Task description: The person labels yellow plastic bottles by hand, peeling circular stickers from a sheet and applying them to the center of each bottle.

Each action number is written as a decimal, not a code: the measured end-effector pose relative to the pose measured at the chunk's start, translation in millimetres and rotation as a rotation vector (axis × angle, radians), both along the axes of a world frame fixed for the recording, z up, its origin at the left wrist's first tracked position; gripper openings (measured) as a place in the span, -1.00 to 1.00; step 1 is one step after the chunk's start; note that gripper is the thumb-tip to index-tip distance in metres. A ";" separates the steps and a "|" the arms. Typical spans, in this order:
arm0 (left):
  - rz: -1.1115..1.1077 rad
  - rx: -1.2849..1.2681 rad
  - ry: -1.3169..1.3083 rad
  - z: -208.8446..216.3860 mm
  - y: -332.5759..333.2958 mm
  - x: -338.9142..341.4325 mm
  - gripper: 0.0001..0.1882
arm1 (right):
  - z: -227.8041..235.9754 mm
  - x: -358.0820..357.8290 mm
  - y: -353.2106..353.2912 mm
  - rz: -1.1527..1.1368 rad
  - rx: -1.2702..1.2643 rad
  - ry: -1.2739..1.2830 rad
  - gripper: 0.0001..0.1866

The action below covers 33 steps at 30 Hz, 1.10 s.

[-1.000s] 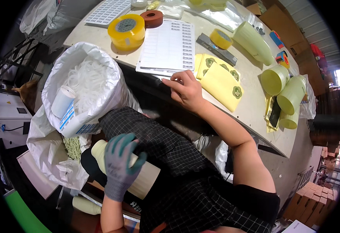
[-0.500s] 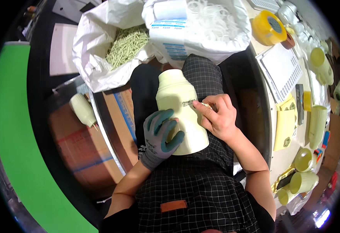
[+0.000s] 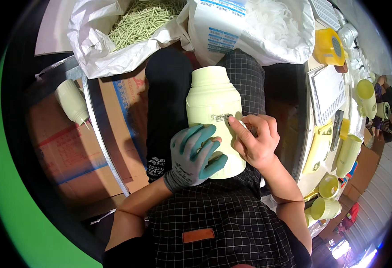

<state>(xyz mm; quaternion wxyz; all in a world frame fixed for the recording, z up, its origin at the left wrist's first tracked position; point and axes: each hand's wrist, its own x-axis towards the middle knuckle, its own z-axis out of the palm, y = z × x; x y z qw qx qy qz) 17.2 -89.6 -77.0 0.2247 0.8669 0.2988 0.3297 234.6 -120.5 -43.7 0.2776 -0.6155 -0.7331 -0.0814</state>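
A pale yellow-green thermos flask [image 3: 213, 99] lies across my lap, its stepped neck pointing away from me. My left hand [image 3: 193, 154], in a grey and teal work glove with a bare fingertip showing, is closed over the flask's lower left side. On the other side is my bare right hand [image 3: 259, 140]. One outstretched digit touches the dark printed mark [image 3: 221, 118] on the flask, while the other fingers are curled in. A small whitish bit shows among them, too small to name.
White sacks ahead hold pale green sticks [image 3: 144, 20] and translucent rings [image 3: 274, 24]. The right-hand bench carries yellow tape rolls [image 3: 328, 47], papers [image 3: 328, 91] and several pale green cups and sleeves [image 3: 349, 156]. Another flask-like body [image 3: 72, 102] sits left, near cardboard boxes [image 3: 73, 149].
The view has shifted, bringing the flask more upright in the picture. My left hand keeps its hold, and my right digit has moved slightly along the printed mark, which looks more smeared.
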 end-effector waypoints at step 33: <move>0.070 -0.224 -0.232 41.4 100.3 10.1 -0.53 | -38.0 -23.8 -43.6 -0.261 -0.173 1.071 -0.62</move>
